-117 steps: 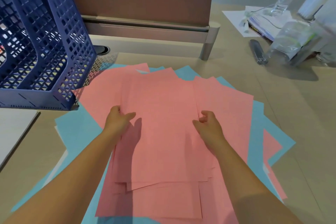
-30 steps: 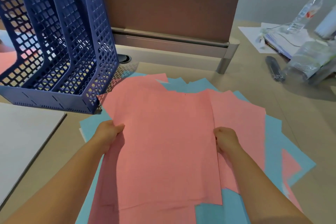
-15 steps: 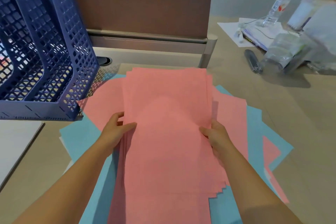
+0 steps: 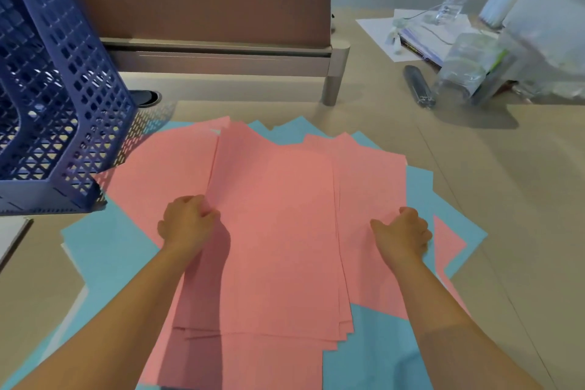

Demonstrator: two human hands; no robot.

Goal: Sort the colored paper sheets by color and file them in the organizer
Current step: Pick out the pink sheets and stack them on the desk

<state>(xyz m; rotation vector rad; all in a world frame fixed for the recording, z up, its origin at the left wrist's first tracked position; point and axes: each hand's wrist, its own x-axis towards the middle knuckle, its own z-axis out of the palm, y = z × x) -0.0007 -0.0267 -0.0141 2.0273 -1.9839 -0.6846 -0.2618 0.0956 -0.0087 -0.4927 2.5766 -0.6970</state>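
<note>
Both hands curl round the pink stack's side edges, left hand [image 4: 186, 225] pinching the left edge, right hand [image 4: 403, 231] on the right; pink sheets [image 4: 278, 231] lie flat again on the blue sheets [image 4: 104, 250], no longer lifted as half a second ago, so gathering continues; up-left stands the organizer [image 4: 57, 104], bare desk [image 4: 506, 199] lying rightward.

Two bare forearms enter from the lower edge, each ending in a bare hand: left hand [image 4: 186, 225] and right hand [image 4: 403, 229]. No sleeve, glove, watch or ring shows on either arm up to the edge. Both forearms taper slightly toward narrow wrists.
</note>
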